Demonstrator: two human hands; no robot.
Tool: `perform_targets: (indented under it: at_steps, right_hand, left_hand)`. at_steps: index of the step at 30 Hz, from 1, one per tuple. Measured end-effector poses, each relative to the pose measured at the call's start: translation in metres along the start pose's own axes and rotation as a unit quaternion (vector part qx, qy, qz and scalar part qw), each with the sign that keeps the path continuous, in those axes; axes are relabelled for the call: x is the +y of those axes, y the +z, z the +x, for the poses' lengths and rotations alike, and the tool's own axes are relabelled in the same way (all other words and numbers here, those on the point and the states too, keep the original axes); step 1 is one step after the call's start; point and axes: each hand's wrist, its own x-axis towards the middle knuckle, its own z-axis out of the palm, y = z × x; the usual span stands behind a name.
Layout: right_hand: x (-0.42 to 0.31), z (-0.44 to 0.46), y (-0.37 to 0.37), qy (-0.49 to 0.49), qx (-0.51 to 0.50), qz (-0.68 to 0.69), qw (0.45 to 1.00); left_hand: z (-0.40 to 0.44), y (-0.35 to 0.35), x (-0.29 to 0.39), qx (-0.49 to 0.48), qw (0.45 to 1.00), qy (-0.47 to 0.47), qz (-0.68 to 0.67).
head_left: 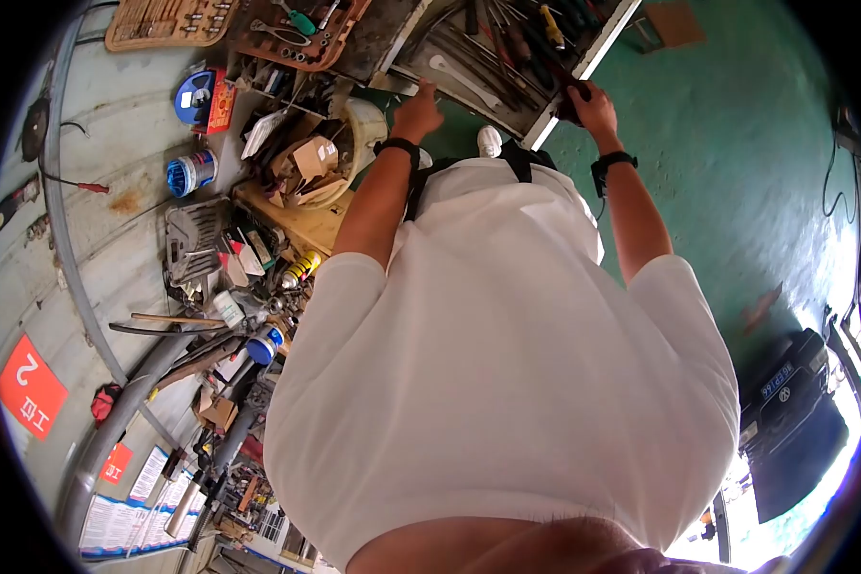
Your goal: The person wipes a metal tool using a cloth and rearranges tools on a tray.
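In the head view, my left hand [417, 115] is at the near edge of an open metal tool drawer [464, 91]. Its fingers are curled, with one reaching to the drawer's edge; anything inside them is hidden. My right hand [595, 112] is closed around a dark object [570, 101] by the drawer's right corner. The kind of object is not clear. In the drawer lie a pale wrench [464, 79], a yellow-handled screwdriver [551, 27] and several long dark tools.
Left of me are a cream bucket [365, 139] of cardboard scraps, a yellow spray can [301, 269] and a blue tin [191, 173]. Farther forward is a brown socket tray [306, 43]. The green floor [698, 163] stretches right, toward a dark car part [784, 411] with a licence plate.
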Motion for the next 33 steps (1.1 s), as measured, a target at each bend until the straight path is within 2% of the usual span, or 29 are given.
perform_targets:
  at_steps: [3,4,5,7,8,9,11,12,14,15,17,20,23,24,25,29,31,33]
  right_hand:
    - [-0.006,-0.017,0.019,-0.001,-0.013,0.037,0.999]
    - [-0.009,-0.025,0.015,0.036,-0.055,0.084,0.994]
    - [-0.008,-0.032,0.014,0.038,-0.055,0.084,0.994]
    - [0.015,-0.047,0.027,-0.033,-0.156,0.119,0.98]
    - [0.034,-0.049,0.034,-0.09,-0.198,0.091,0.972]
    - [0.026,-0.057,0.018,-0.098,-0.259,0.092,0.956]
    - [0.03,-0.059,0.009,-0.103,-0.271,0.07,0.954]
    - [0.036,-0.058,0.007,-0.102,-0.271,0.072,0.954]
    - [0.049,-0.047,0.009,-0.007,-0.151,0.088,0.985]
    - [0.054,-0.039,0.011,-0.006,-0.151,0.09,0.984]
    - [0.059,-0.02,0.015,0.003,-0.023,0.004,1.0]
    - [0.051,0.005,0.018,0.006,0.021,0.024,0.999]
    - [0.037,0.014,0.023,0.001,0.008,0.025,1.0]
    - [0.038,0.014,0.027,-0.039,0.03,0.02,0.999]
    - [0.042,0.01,0.03,-0.037,0.031,0.019,0.999]
    - [0.029,-0.028,0.015,-0.025,-0.04,-0.038,0.998]
    - [0.035,-0.045,0.02,-0.071,-0.1,0.004,0.992]
    - [0.036,-0.06,0.018,-0.088,-0.116,-0.017,0.989]
  left_hand:
    - [-0.002,-0.008,0.005,-0.035,0.999,-0.023,-0.015]
    - [-0.003,-0.01,0.007,-0.037,0.999,-0.023,-0.014]
    - [-0.004,-0.012,0.008,-0.04,0.999,-0.025,-0.01]
    - [-0.004,-0.009,0.006,-0.045,0.999,-0.027,-0.006]
    - [-0.001,-0.005,0.004,-0.035,0.999,-0.019,0.005]
    - [0.003,-0.004,0.003,-0.024,1.0,-0.012,0.015]
    - [0.001,-0.002,0.002,-0.019,1.0,-0.009,0.02]
    - [0.001,-0.003,0.003,-0.01,1.0,-0.005,0.024]
    - [0.0,-0.004,0.005,-0.02,0.999,-0.01,0.03]
    - [0.0,-0.006,0.005,-0.027,0.999,-0.014,0.033]
    - [0.0,-0.007,0.007,-0.033,0.999,-0.014,0.026]
    - [0.003,-0.005,0.005,-0.035,0.999,-0.016,0.013]
    - [0.003,-0.008,0.007,-0.042,0.999,-0.025,0.003]
    - [0.004,-0.008,0.006,-0.051,0.998,-0.032,-0.005]
    - [0.005,-0.007,0.007,-0.052,0.998,-0.03,-0.004]
    - [0.006,-0.004,0.007,-0.037,0.999,-0.03,0.0]
    - [0.003,-0.003,0.007,-0.032,0.999,-0.026,0.001]
    - [0.001,-0.004,0.008,-0.017,0.999,-0.006,0.026]
